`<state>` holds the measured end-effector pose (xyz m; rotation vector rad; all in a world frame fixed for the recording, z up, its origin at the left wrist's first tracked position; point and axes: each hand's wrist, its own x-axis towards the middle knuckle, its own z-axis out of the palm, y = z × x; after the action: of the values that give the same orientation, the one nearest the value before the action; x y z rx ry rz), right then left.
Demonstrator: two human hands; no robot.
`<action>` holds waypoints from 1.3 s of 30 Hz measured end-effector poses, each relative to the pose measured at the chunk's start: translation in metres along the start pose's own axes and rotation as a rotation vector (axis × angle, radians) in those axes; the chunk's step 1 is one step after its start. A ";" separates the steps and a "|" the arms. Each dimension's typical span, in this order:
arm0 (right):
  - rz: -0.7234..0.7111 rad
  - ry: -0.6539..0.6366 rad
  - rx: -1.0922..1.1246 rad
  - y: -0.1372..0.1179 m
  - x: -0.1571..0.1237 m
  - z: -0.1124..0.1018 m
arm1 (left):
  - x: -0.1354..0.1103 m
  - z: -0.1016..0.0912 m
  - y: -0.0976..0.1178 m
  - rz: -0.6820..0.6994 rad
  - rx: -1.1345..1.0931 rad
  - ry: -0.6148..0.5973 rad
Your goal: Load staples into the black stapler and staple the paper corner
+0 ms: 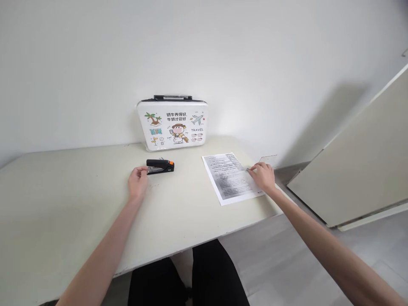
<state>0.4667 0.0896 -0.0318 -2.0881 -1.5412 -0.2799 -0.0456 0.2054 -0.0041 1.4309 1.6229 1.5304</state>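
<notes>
Head view: one black stapler (pixel 160 166) lies on the worktop (pixel 63 204). The left hand (pixel 137 180) is curled at its left end, fingertips touching it; whether they pinch it I cannot tell. The right hand (pixel 263 176) rests open and flat on the right edge of one printed sheet (pixel 228 178). One cartoon-printed case (pixel 172 124) stands against the wall.
</notes>
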 end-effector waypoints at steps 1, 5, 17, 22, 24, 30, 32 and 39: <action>-0.014 -0.001 -0.006 -0.001 -0.004 -0.001 | 0.001 0.000 0.000 0.001 0.002 -0.004; -0.152 -0.035 0.021 -0.016 -0.036 -0.005 | 0.000 0.001 0.002 0.004 0.015 -0.021; -0.140 -0.275 -0.070 -0.032 -0.042 0.003 | -0.005 -0.001 0.011 0.004 0.074 -0.072; -0.044 -0.271 -0.105 -0.032 -0.038 0.002 | -0.004 -0.001 0.011 0.002 0.076 -0.073; -0.062 -0.263 -0.091 -0.036 -0.047 -0.001 | -0.004 -0.001 0.010 0.002 0.079 -0.071; -0.170 -0.361 0.040 -0.051 -0.072 -0.007 | -0.002 0.000 0.008 0.009 0.083 -0.083; -0.154 -0.379 0.033 -0.054 -0.074 -0.007 | -0.002 0.000 0.009 0.007 0.086 -0.084; -0.170 -0.296 0.051 -0.067 -0.082 -0.009 | -0.006 0.002 0.013 0.024 0.104 -0.091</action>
<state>0.3782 0.0315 -0.0428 -2.0307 -1.8807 0.0113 -0.0373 0.1982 0.0058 1.5564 1.6579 1.3909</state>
